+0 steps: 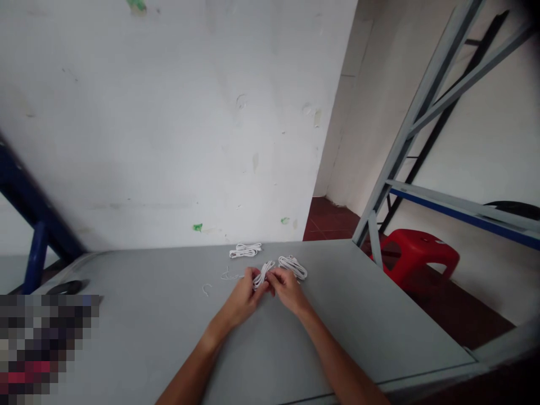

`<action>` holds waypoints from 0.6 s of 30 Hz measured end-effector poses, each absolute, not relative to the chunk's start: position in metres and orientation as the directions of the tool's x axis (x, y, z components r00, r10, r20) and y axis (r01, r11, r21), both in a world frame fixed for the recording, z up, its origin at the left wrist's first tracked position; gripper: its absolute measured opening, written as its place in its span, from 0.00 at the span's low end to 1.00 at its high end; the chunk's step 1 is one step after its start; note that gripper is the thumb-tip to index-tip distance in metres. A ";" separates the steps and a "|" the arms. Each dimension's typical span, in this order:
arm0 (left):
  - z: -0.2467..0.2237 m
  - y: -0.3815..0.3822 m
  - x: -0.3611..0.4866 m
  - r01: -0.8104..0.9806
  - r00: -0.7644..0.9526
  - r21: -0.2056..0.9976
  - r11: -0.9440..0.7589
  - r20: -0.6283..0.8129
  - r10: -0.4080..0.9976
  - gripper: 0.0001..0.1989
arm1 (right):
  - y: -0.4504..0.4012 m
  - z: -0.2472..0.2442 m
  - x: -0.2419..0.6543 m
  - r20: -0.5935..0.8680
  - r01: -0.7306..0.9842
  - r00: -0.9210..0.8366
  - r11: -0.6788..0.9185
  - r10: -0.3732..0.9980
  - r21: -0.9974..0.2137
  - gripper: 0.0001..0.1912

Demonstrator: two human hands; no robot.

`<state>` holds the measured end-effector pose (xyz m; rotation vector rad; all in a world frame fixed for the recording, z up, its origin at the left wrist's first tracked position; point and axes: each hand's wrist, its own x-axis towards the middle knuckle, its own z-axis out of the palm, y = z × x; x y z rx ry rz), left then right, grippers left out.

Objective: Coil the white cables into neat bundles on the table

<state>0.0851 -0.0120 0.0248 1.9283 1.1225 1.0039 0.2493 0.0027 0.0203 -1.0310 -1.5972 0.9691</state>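
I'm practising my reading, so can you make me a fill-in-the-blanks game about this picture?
1. The left hand and the right hand hold a ____ bundle of cord.
2. Another bundle of cord lies on the ____ tabletop.
3. A ____ plastic stool stands past the table's right edge.

The missing words, in order: white, grey, red.

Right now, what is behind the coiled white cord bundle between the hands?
Behind the coiled white cord bundle lie a second white bundle and a third white bundle, on the grey tabletop. The left hand and right hand cover its lower part.
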 end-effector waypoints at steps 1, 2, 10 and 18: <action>0.026 -0.013 0.083 0.373 0.326 0.837 -0.400 0.285 0.901 0.19 | 0.001 0.021 0.249 0.290 0.162 -0.205 0.325 0.935 -0.932 0.19; 0.026 -0.013 0.081 0.371 0.321 0.836 -0.404 0.293 0.901 0.20 | 0.000 0.021 0.248 0.279 0.148 -0.236 0.318 0.931 -0.936 0.19; 0.039 -0.004 0.059 0.285 0.453 0.930 -0.231 0.082 0.888 0.25 | -0.006 0.029 0.249 0.120 0.065 -0.385 0.156 0.915 -0.986 0.19; 0.050 -0.004 0.056 0.160 0.471 0.934 -0.318 0.211 0.857 0.19 | -0.008 0.025 0.248 0.071 -0.145 -0.482 0.001 0.873 -0.989 0.16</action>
